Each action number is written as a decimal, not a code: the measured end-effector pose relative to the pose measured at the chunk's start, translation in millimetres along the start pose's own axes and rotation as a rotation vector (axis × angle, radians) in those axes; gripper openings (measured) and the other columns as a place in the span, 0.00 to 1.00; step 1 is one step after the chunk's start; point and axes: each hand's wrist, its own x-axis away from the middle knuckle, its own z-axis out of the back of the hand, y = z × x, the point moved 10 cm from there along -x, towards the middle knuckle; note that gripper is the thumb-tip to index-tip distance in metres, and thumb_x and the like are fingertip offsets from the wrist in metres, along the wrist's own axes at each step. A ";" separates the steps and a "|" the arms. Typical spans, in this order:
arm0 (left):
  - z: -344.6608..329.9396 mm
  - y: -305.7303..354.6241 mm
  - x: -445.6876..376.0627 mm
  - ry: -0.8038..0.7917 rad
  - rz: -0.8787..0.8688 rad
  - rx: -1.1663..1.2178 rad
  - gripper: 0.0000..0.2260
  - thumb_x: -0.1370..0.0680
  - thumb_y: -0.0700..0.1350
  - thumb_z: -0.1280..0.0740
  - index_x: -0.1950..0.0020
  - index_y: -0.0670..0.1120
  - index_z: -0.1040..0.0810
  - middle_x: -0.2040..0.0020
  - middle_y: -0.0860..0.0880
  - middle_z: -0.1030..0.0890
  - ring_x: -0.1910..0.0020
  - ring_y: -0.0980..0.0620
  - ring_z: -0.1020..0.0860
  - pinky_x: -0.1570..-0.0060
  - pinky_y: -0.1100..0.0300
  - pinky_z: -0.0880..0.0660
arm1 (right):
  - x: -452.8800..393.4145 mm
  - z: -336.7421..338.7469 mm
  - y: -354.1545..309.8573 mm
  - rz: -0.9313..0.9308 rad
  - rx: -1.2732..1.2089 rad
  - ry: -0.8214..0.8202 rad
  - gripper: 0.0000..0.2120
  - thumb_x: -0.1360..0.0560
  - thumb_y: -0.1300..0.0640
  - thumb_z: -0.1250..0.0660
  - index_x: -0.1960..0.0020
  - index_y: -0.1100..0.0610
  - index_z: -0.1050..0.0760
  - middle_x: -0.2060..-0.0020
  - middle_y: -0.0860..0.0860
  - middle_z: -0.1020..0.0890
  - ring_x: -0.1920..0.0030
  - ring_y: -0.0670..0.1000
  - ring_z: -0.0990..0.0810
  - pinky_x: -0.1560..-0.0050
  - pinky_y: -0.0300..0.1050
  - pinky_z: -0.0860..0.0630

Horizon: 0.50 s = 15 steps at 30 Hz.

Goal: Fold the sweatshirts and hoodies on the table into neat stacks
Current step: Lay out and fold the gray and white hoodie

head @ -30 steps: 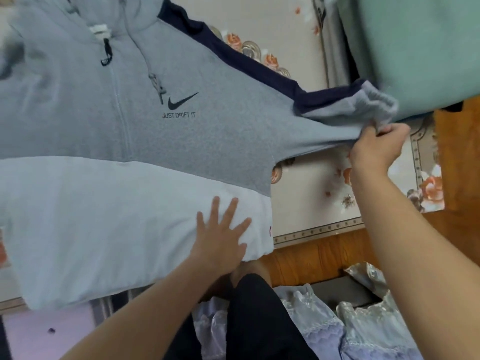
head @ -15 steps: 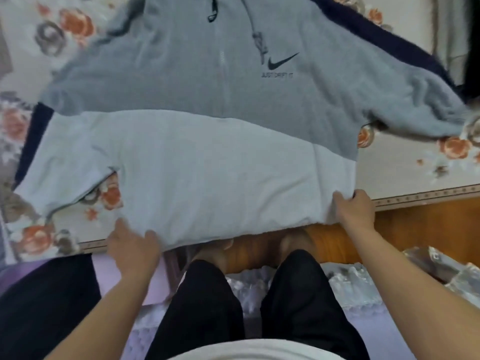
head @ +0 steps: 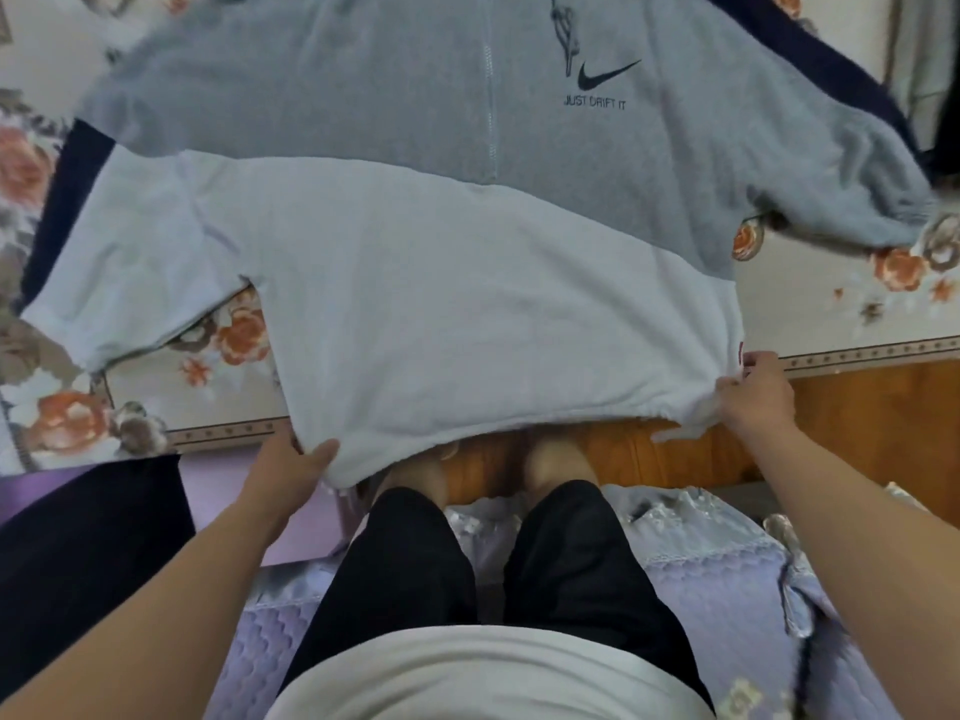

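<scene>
Left fingers (head: 317,456) pinch hem corner of hoodie (head: 467,314); right fingers (head: 737,389) grip opposite hem corner. Hem hangs just over near edge of surface (head: 857,350), between hands. Hoodie lies front up, long axis running away from hands, hood end far, sleeves spread sideways. Both hands equally near; likely next move: carry hem away toward hood

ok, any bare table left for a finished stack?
Two bare patches of floral tablecloth: right, between the hoodie hem and its right sleeve; left, smaller, under the left sleeve. Centre is covered; left hand and right hand grip the hem.
</scene>
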 end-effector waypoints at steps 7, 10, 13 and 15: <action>3.4 -14.3 -5.4 -0.009 0.086 -0.174 0.20 0.25 0.44 0.33 0.37 0.34 0.23 0.42 0.36 0.20 0.47 0.36 0.23 0.49 0.47 0.25 | -7.2 -7.0 12.0 -0.053 0.108 -0.012 0.13 0.23 0.68 0.37 0.40 0.69 0.25 0.44 0.68 0.21 0.43 0.68 0.22 0.48 0.51 0.28; 6.7 -6.9 0.6 0.035 0.130 -0.252 0.19 0.25 0.46 0.35 0.39 0.35 0.28 0.46 0.37 0.21 0.51 0.36 0.23 0.50 0.44 0.24 | -7.4 -4.2 10.6 -0.131 0.104 -0.010 0.13 0.26 0.64 0.33 0.42 0.65 0.24 0.42 0.66 0.21 0.42 0.67 0.22 0.46 0.53 0.24; 26.6 30.5 14.9 0.223 0.100 -0.331 0.18 0.22 0.51 0.36 0.41 0.40 0.36 0.49 0.43 0.24 0.52 0.40 0.25 0.51 0.47 0.29 | -3.9 11.5 -19.1 -0.139 0.073 0.080 0.17 0.26 0.64 0.33 0.38 0.62 0.29 0.36 0.64 0.27 0.38 0.67 0.26 0.38 0.60 0.25; 34.5 91.2 20.3 0.304 -0.116 -0.383 0.11 0.20 0.49 0.40 0.48 0.41 0.34 0.54 0.44 0.25 0.55 0.41 0.27 0.53 0.49 0.31 | -8.7 24.2 -65.7 -0.003 0.065 0.116 0.16 0.24 0.65 0.35 0.37 0.62 0.31 0.35 0.63 0.31 0.38 0.65 0.27 0.37 0.60 0.26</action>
